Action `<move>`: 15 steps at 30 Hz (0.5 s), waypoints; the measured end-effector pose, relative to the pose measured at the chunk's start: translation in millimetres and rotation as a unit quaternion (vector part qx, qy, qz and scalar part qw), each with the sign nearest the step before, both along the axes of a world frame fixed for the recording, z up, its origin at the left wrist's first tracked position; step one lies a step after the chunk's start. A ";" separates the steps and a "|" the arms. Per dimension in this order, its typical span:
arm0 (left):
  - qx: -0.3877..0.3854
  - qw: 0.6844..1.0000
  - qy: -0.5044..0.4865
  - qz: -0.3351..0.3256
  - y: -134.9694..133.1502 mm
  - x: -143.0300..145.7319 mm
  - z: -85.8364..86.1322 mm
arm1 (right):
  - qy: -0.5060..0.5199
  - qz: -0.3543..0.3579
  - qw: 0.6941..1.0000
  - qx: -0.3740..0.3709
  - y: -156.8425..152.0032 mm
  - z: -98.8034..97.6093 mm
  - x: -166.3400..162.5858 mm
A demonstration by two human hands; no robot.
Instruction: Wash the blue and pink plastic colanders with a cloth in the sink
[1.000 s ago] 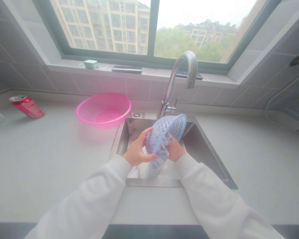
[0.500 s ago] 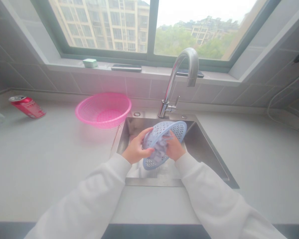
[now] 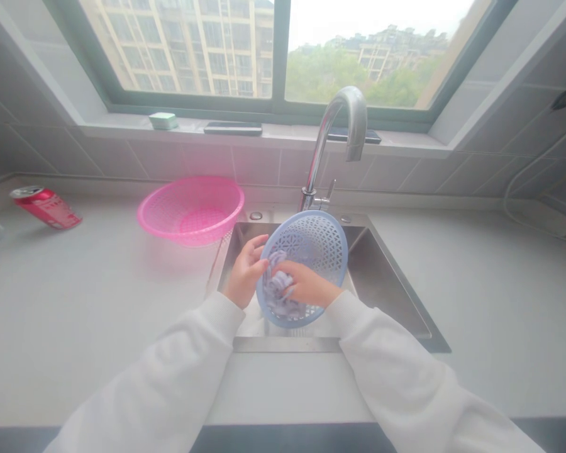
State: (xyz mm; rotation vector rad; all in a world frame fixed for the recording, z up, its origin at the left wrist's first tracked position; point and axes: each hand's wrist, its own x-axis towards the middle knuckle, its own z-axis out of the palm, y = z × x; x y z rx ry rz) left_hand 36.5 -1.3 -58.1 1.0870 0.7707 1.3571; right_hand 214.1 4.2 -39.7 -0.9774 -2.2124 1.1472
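A light blue perforated plastic basket is held tilted over the steel sink, its open side facing me. My left hand grips its left rim, thumb at the front and the other fingers partly behind. Inside the basket, my right hand has its fingers closed on a bunched pale lavender cloth, pressed against the lower left of the inner wall. Part of the cloth is covered by the right hand's fingers.
A pink perforated basket stands on the counter left of the sink. The chrome faucet arches up behind the sink. A red can is at far left; a green sponge-like block lies on the sill.
The blue basket has turned so that its inside faces me more. My right hand has moved left across the inside with the cloth. The view has shifted slightly.
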 end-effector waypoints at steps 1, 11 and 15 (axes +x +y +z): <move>-0.010 1.000 -0.013 0.002 0.7 -1.7 1.2 | -0.061 0.026 0.997 0.034 -1.3 0.4 0.8; 0.000 1.000 0.004 -0.010 -0.9 -6.2 12.5 | -0.407 -0.168 0.885 0.154 -2.6 -3.1 17.0; 0.014 1.000 0.010 -0.015 -2.9 -5.5 13.2 | -0.395 -0.296 0.859 0.137 5.2 5.2 20.6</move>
